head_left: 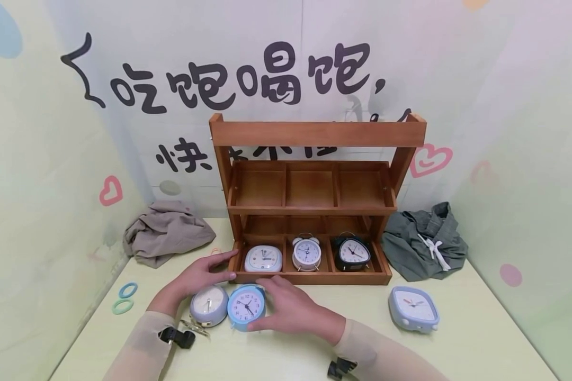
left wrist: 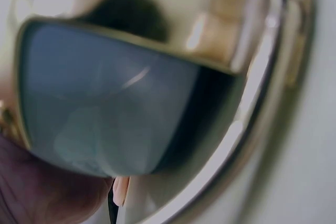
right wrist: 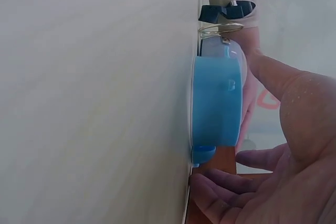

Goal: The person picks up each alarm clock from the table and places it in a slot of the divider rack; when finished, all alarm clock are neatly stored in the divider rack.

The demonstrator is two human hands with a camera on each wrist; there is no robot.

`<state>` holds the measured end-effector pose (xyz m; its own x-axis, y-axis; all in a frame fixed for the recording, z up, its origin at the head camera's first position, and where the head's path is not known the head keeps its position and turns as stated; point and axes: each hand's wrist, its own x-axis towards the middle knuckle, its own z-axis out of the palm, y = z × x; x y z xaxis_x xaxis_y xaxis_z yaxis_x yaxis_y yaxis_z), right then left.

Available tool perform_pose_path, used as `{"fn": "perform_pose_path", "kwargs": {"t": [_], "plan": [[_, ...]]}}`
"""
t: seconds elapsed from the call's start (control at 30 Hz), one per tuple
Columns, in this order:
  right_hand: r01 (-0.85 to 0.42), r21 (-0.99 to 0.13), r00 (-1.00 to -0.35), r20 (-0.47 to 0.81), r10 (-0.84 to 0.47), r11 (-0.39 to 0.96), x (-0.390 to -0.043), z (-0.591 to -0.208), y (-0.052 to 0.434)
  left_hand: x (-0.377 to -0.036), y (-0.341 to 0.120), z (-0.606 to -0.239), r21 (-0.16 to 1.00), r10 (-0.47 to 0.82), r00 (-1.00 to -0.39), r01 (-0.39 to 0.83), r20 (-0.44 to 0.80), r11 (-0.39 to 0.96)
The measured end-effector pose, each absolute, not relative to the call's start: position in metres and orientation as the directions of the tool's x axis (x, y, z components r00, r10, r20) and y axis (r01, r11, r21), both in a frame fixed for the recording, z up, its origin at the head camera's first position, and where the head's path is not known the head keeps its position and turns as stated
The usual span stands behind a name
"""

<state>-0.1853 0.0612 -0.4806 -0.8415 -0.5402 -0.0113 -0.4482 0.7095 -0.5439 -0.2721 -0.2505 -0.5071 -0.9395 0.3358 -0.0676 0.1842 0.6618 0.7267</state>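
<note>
Head: we look forward and down on the table (head_left: 457, 349).
Wrists: we sit very close.
Shared: our blue clock (head_left: 246, 307) (right wrist: 216, 108).

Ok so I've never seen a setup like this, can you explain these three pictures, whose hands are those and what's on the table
A person wears three cameras: one on the head, one on each wrist. The head view looks down at a pale green table with a wooden shelf holding three alarm clocks. The left hand rests behind a grey clock; the right hand has its grip on a round blue clock. The right wrist picture shows that blue clock side-on; the left wrist picture is a blurred close-up. Another blue clock, two hair ties and bundled clothes lie around.
</note>
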Motion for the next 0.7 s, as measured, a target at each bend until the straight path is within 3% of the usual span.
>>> {"fn": "perform_pose_path", "kwargs": {"t": [0.7], "plan": [[-0.454,-0.441,-0.855,-0.029,-0.518,0.774,-0.186,-0.488,0.034,-0.272,-0.251,-0.509,0.735,0.339,-0.939,0.188,-0.061,0.651]]}}
